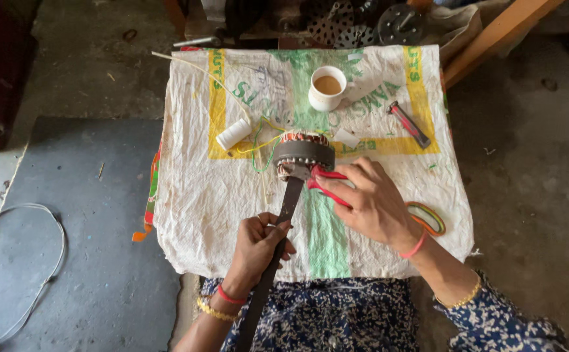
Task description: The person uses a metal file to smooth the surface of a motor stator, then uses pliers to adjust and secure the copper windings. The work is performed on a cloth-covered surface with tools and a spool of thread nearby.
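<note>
At the centre of the frame, on the sack-covered desk (232, 215), the left hand (256, 248) grips a long dark flat bar (289, 202) against a wound motor stator (304, 155), while the right hand (369, 199) closes on red-handled pliers (327, 184) beside it.

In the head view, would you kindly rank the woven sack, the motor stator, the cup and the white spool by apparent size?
1. Woven sack, by far the largest.
2. Motor stator.
3. Cup.
4. White spool.
The cup and spool look close, so their order is unsure.
</note>
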